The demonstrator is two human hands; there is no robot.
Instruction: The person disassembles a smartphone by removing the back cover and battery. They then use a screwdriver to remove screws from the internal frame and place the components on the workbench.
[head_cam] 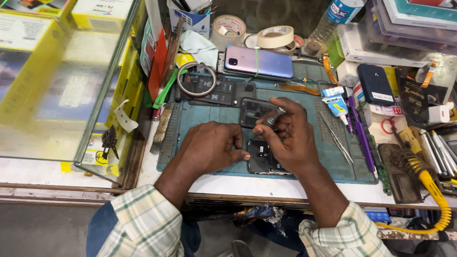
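Fingers of right hand (289, 139) pinch screwdriver (274, 117) over opened phone (261, 157).

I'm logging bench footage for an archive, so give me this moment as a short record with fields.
Setting: repair bench with a teal work mat
Left hand: steadies the opened phone, fingertips at its edge
Right hand: grips a screwdriver, tip down toward the phone
Beside the hands: black phone frame, tweezers, glue tube
Further back: purple phone, tape rolls, bottle
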